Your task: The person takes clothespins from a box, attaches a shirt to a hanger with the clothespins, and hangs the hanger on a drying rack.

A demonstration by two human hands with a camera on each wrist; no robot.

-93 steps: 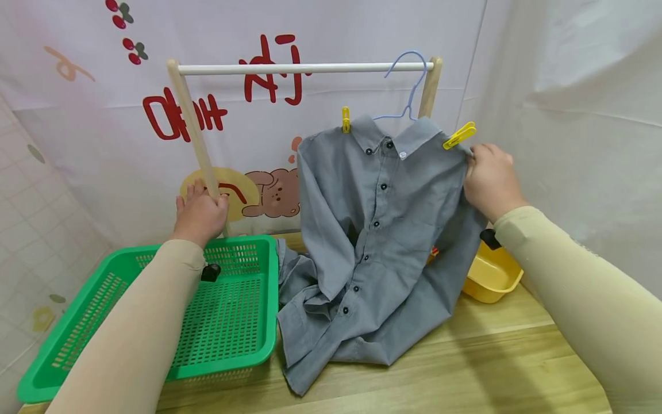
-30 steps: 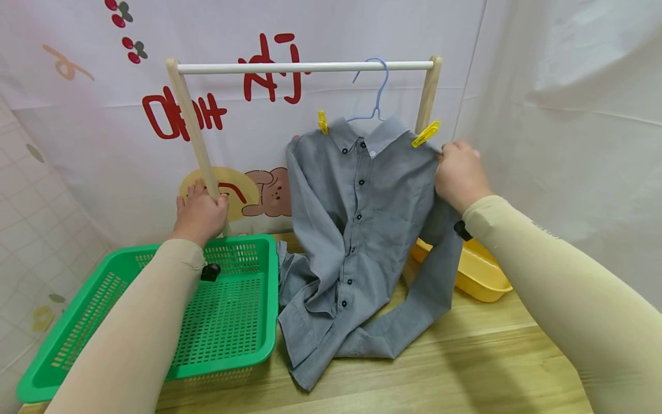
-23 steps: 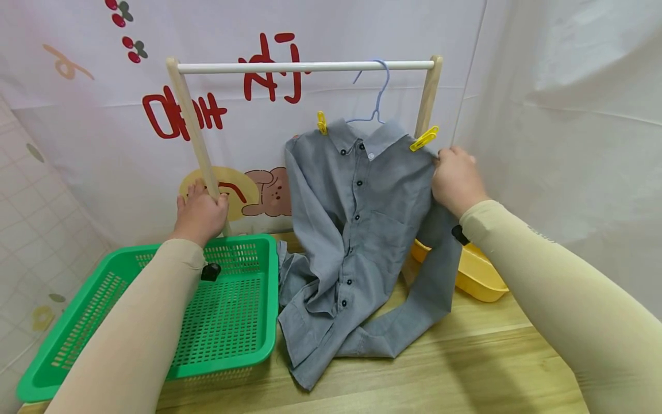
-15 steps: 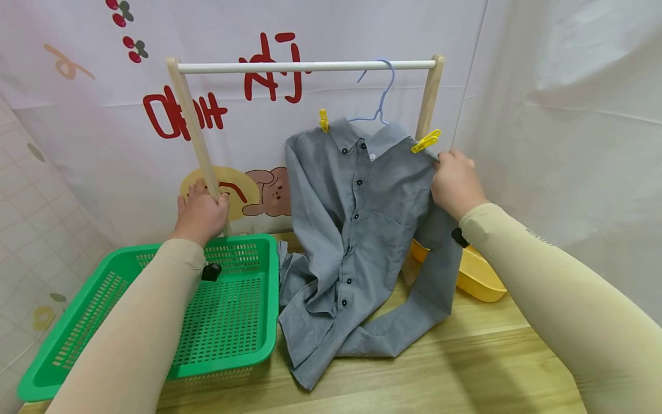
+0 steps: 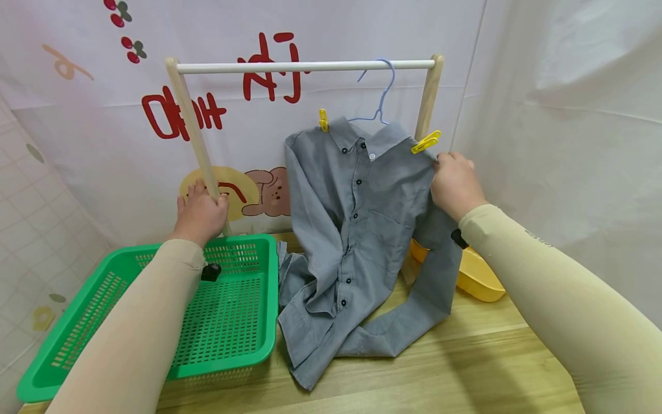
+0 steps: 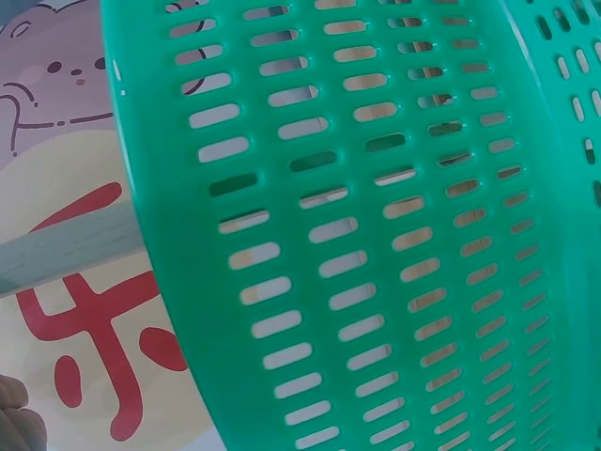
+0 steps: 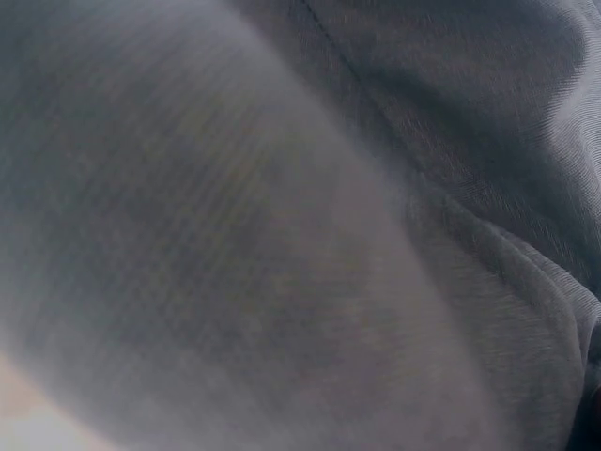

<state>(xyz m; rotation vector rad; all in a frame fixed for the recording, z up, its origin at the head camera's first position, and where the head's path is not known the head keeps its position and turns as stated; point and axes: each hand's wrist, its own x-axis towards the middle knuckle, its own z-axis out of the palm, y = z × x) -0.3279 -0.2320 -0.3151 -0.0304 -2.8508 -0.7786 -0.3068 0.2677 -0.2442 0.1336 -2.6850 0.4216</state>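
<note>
A grey button-up shirt [image 5: 380, 190] is on a blue hanger [image 5: 384, 100], whose hook arches over the white rail [image 5: 310, 67] of a small clothes rack. Yellow clothespins sit at both shoulders, one on the left [image 5: 323, 121] and one on the right [image 5: 426, 142]. My right hand [image 5: 457, 184] pinches the shirt at its right shoulder; grey cloth fills the right wrist view. At the rack's left wooden post [image 5: 193, 123], my left hand [image 5: 199, 215] holds on, the post running between thumb and fingers. The shirt's hem and sleeves lie on the table.
A green perforated basket [image 5: 276, 299] stands at the left, under my left forearm and beside the shirt's hem. Behind the right sleeve is a yellow tub [image 5: 481, 276], partly hidden. A printed white cloth [image 5: 331, 34] hangs behind the rack.
My right hand has moved the shirt and hanger left from near the right post, bringing the hook over the rail. Little moves in the last half second. The left hand has stayed in place.
</note>
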